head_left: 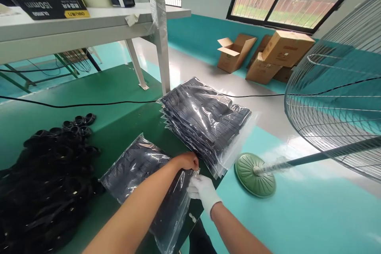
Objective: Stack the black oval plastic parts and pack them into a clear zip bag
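A clear plastic bag (133,166) filled with black parts lies flat on the green table (98,87) in front of me. My bare left hand (188,161) pinches the bag's open edge at its right end. My right hand (204,190), in a white glove, grips the same edge just below it. Just beyond the hands rests a stack of filled clear bags (205,121) at the table's right edge.
A heap of black ring-shaped parts (50,178) covers the table's left. A black cable (89,104) crosses the table. A white shelf frame (89,24) stands behind. A pedestal fan (336,95) with green base (253,174) stands at right; cardboard boxes (268,57) by the wall.
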`<action>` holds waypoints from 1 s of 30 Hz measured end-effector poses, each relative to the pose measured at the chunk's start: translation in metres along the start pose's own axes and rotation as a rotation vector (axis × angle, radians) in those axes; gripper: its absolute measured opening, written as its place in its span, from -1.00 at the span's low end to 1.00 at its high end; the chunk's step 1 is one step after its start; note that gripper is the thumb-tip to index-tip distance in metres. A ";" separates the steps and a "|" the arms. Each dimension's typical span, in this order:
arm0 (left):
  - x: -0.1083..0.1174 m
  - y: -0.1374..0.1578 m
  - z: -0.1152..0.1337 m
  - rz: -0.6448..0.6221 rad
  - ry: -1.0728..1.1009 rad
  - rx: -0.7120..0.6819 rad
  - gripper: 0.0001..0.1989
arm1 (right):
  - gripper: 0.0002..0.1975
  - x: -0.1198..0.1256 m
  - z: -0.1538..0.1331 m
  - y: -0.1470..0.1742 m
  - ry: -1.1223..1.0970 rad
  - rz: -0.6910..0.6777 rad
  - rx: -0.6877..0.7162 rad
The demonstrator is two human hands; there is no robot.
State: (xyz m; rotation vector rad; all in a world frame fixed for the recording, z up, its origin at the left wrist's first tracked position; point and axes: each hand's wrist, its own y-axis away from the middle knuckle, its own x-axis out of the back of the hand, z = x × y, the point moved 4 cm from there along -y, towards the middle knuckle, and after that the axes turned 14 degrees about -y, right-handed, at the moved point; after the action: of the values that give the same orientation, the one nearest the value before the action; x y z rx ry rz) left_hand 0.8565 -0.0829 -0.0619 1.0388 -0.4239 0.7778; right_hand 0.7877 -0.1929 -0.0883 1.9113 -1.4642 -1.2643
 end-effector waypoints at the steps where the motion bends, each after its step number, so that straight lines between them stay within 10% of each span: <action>1: 0.000 0.000 -0.001 0.005 0.011 -0.003 -0.87 | -0.70 -0.001 0.000 0.000 0.001 -0.006 -0.003; 30: 0.004 0.001 -0.021 0.078 0.208 0.004 -0.85 | -0.72 -0.004 0.015 0.005 0.016 0.000 0.022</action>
State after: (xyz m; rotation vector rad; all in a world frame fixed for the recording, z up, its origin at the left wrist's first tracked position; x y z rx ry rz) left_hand 0.8573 -0.0630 -0.0683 0.9386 -0.2859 0.9473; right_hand 0.7720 -0.1878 -0.0903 1.9307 -1.4763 -1.2355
